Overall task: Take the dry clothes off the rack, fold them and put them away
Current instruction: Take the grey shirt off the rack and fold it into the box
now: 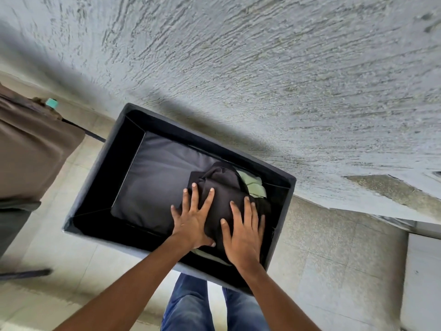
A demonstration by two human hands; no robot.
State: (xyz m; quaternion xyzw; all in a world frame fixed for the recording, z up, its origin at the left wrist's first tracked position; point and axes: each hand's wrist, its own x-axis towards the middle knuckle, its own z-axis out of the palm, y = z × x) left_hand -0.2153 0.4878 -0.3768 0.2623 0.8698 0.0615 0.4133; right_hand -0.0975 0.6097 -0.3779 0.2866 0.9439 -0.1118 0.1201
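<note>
Rough wall (262,56) behind bin (112,168); left hand (193,218) and right hand (243,237) press black garment (222,185).

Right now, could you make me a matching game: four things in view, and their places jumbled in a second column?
1 black garment
2 pale green garment
3 brown cloth
4 grey box

A draped at far left, outside the box
B standing on the tiled floor
C pressed under left hand and right hand
D peeking out beneath the black garment

Pairs: 1-C, 2-D, 3-A, 4-B
</note>
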